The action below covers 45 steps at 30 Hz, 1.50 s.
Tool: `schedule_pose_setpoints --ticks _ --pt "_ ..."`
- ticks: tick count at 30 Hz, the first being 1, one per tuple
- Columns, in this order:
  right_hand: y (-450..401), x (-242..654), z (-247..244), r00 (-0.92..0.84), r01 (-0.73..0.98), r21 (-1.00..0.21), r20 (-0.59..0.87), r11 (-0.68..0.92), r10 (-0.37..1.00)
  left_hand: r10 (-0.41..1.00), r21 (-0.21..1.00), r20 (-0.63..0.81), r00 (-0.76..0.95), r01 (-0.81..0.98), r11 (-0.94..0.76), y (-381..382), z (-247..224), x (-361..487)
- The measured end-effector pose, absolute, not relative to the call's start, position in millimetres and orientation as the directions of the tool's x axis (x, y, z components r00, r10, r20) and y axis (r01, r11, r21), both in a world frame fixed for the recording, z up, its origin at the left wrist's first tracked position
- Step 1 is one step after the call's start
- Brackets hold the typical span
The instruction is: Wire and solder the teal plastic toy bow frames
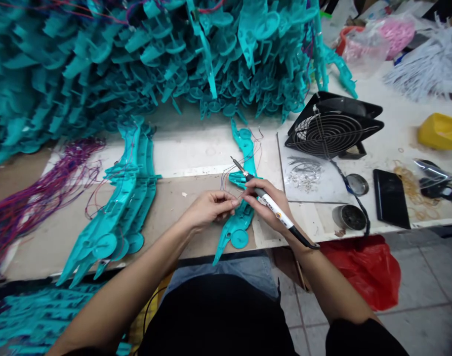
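Observation:
A teal plastic part (250, 157) lies lengthwise on the bench in front of me, thin red and blue wires trailing from it. My left hand (214, 206) is closed over its left side, thumb and forefinger pinching a thin wire. Close by, my right hand (267, 203) is closed around a soldering iron (273, 205) with a white and black handle. The iron's tip points up and left, away from the pinched wire. The right fingertips also meet near the wire, but whether they grip it I cannot tell.
A big heap of teal parts (144, 64) fills the back. On the left lie stacked teal parts (131, 183) and bundled wires (59, 178). To the right are a black fan (329, 126), a board with small bits (314, 190), round tins (352, 217) and a black phone (390, 199).

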State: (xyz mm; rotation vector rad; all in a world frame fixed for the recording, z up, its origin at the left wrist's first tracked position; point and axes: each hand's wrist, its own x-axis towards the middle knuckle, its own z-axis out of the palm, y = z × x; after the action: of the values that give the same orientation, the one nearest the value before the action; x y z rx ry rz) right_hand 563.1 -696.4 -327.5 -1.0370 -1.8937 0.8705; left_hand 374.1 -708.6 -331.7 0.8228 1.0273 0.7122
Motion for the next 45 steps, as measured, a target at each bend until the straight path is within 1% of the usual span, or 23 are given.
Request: schedule_pose_setpoints --ticks 3,7,10,13,16,18,22,26,35,45 --pt "-699.9 563.9 -330.4 -0.348 0.351 -0.824 0.326 0.444 0.879 0.833 0.87 -0.435 0.342 -0.078 0.486 -709.1 -332.4 376.3" --pt "-707.2 565.3 -336.3 -0.281 0.367 -0.826 0.34 0.428 0.897 0.888 0.924 -0.369 0.273 0.005 0.383 -711.4 -337.0 378.2" --pt "-712.4 562.8 -342.6 -0.316 0.382 -0.81 0.338 0.445 0.886 0.91 0.943 -0.33 0.252 0.046 0.329 -712.7 -341.1 379.7" --pt "-717.6 561.3 -347.8 -0.32 0.384 -0.795 0.362 0.47 0.875 0.922 0.955 -0.29 0.255 0.14 0.262 -714.4 -344.3 381.2" --pt "-728.1 567.7 -347.2 -0.283 0.396 -0.79 0.38 0.468 0.881 0.927 0.952 -0.259 0.273 0.237 0.196 -717.0 -348.2 381.5" --pt "-739.9 576.3 -343.5 -0.241 0.406 -0.783 0.406 0.471 0.882 0.926 0.945 -0.261 0.273 0.267 0.187 -718.6 -352.1 381.0" --pt "-768.3 592.2 -336.2 -0.164 0.382 -0.782 0.467 0.492 0.869 0.924 0.936 -0.279 0.263 0.287 0.201 -719.9 -359.9 379.7" --pt "-787.2 596.6 -337.4 -0.16 0.377 -0.767 0.498 0.519 0.852 0.923 0.936 -0.268 0.275 0.302 0.182 -719.2 -362.6 380.4" --pt "-788.8 595.5 -348.6 -0.244 0.369 -0.729 0.523 0.577 0.817 0.929 0.934 -0.253 0.271 0.319 0.161 -718.4 -360.9 382.4" --pt "-787.3 593.6 -345.1 -0.325 0.398 -0.638 0.574 0.659 0.752 0.926 0.935 -0.249 0.285 0.318 0.154 -716.1 -363.6 380.3"
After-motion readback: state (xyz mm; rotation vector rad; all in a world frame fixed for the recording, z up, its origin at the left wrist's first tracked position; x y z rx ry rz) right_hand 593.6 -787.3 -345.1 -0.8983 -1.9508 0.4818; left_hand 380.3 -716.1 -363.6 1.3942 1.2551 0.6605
